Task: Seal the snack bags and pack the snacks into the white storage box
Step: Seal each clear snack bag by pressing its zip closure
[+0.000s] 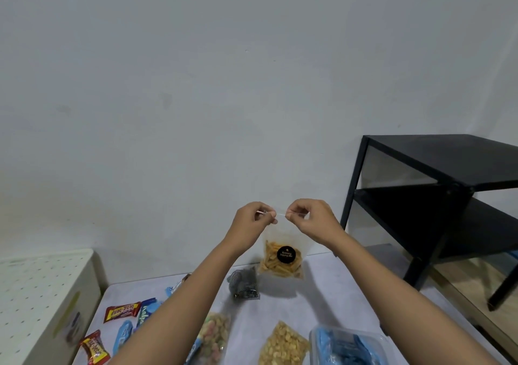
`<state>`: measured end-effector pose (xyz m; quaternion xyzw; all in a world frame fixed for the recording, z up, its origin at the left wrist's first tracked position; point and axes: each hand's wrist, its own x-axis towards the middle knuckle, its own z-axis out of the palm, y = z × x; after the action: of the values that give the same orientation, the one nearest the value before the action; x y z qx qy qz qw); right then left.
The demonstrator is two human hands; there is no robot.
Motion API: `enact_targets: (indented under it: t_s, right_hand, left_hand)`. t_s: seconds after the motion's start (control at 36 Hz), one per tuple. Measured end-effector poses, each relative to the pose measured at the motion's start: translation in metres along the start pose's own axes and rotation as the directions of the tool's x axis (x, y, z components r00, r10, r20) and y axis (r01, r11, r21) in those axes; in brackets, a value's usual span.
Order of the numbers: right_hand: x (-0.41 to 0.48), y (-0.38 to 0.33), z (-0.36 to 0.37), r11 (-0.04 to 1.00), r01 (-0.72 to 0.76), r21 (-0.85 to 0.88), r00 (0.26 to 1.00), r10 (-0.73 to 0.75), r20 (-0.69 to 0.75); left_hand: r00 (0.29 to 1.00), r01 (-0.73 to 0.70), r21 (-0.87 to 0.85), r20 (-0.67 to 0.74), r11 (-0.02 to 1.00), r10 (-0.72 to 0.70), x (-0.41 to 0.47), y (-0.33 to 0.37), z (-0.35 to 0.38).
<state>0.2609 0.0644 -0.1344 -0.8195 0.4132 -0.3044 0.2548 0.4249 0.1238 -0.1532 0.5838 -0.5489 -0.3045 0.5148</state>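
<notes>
Pinching snack bag (282,253) top: L hand (251,221), R hand (311,218); bag hangs below grip.

My only camera sits on my head, facing the wall (196,84), with the table (322,303) close below.

There are three clear plastic snack bags: one clear pouch of orange sticks (280,263) with a round black label, one clear bag of sugared gummies (214,333) and one clear bag of yellow kernels (283,345). Two red foil-wrapped bars (122,311) show, counting the second red bar (95,349). At least three blue wrapped snacks (124,336) are visible. There is one each of a grey-and-black patterned pouch (242,283), a clear plastic tub of blue packets (344,346), a white perforated storage box (42,303) and a black metal two-shelf table (437,179).
</notes>
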Motion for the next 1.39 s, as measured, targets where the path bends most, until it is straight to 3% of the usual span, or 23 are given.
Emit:
enact_targets:
  t_s: [0.17,0.33,0.56,1.03,1.22,1.39]
  right_hand:
    - [0.000,0.008,-0.002,0.990,-0.043,0.137,0.999,0.041,0.016]
    - [-0.002,0.004,-0.013,0.937,-0.080,0.340,0.992,0.040,0.122]
    - [0.000,0.006,-0.009,0.974,-0.062,0.217,0.993,0.038,0.113]
    - [0.004,0.022,0.001,0.967,-0.074,0.245,0.996,0.059,0.069]
    - [0.009,0.048,-0.005,0.947,-0.156,0.280,0.964,0.083,0.254]
    - [0.011,0.096,-0.002,0.962,-0.229,0.146,0.918,0.164,0.361]
  left_hand:
    - [1.000,-0.017,-0.032,0.017,0.999,0.018,0.002,0.001,0.001]
    - [0.998,-0.045,0.021,0.035,0.999,0.044,0.003,0.009,0.003]
    - [0.998,-0.061,0.078,0.036,0.995,0.058,0.003,0.012,0.011]
    - [0.982,0.042,-0.004,0.183,0.999,-0.041,0.015,-0.005,0.015]
    - [0.989,0.056,0.047,0.132,0.997,-0.062,0.022,-0.024,0.026]
    - [0.983,0.161,0.036,0.082,0.986,-0.163,0.023,-0.064,0.040]
